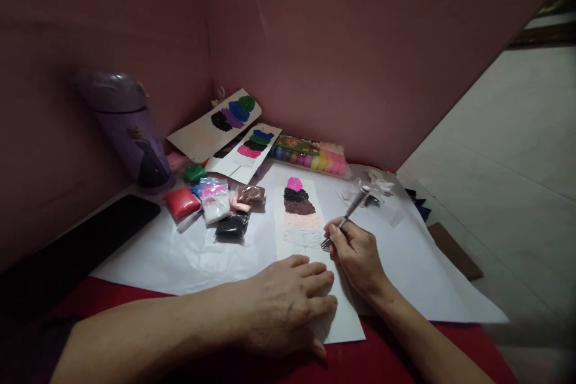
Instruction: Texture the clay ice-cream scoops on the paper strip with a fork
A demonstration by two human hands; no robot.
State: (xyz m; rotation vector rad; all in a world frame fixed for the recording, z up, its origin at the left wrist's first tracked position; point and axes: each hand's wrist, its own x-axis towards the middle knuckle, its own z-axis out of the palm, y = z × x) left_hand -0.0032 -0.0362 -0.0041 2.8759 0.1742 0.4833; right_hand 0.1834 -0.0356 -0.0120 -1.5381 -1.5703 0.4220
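Observation:
A long white card strip (288, 240) lies on white paper, bearing stacked clay patches: pink, black, brown, pale peach and white. My right hand (357, 255) is closed around a metal tool (348, 213), its forked tip touching the card's right edge beside the white patch. My left hand (288, 306) lies flat with fingers stretched out, pressing down the near end of the card.
Small bags of coloured clay (216, 204) lie left of the card. Two finished cards (234, 123) lean on the pink wall. A clay tub pack (310, 156), a purple bottle (130, 132), a black phone (81, 240) and a red mat (391, 360) are around.

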